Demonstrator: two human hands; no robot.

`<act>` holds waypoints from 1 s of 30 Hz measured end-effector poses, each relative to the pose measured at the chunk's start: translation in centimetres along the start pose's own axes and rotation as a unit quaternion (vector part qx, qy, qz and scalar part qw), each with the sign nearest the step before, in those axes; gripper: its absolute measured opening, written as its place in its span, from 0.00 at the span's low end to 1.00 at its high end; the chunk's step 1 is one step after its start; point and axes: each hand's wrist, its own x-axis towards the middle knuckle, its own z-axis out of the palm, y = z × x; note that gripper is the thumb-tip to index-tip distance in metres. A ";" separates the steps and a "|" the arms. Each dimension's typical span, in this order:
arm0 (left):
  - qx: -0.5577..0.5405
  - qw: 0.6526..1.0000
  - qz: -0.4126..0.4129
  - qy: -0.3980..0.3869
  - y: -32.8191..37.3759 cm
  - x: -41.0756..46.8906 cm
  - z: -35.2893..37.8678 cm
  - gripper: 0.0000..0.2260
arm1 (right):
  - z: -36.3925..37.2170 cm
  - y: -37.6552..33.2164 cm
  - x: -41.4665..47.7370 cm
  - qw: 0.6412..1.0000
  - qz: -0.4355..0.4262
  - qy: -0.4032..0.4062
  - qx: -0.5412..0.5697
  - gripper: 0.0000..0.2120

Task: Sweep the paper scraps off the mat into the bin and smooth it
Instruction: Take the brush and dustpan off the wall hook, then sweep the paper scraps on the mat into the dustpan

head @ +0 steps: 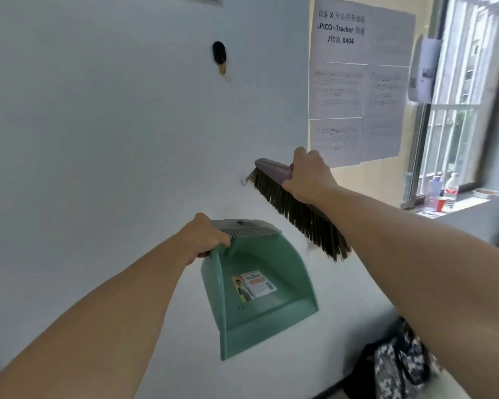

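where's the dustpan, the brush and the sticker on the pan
dustpan (274,316), head view, on its green inner floor below the sticker.
brush (300,214), head view, on the middle of the bristles.
sticker (254,285), head view, on the label's centre.

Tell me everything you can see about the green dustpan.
The dustpan looks like pale green plastic, with a grey comb-toothed strip along its top edge and a printed label stuck inside. It is held up before a white wall, open mouth pointing down and to the right. The left hand grips its upper left corner; nothing else touches it.
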 end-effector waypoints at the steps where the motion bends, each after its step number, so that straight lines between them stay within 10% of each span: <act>1: -0.018 1.000 0.005 -0.022 -0.2 -0.8 0.6 0.32 | -0.2 0.5 -1.2 1.000 0.009 -0.009 -0.009 0.16; 4: -0.019 0.999 0.026 -0.030 0.1 -2.5 3.0 0.37 | -0.3 2.1 -4.3 0.999 0.038 -0.027 -0.021 0.15; 14: -0.036 0.999 -0.011 0.003 1.7 -8.3 9.7 0.05 | -1.8 7.9 -10.8 0.994 0.087 -0.043 0.042 0.16; 30: -0.230 0.937 -0.229 0.131 4.3 -26.3 28.2 0.08 | -7.8 24.4 -25.6 0.977 0.032 -0.197 0.073 0.10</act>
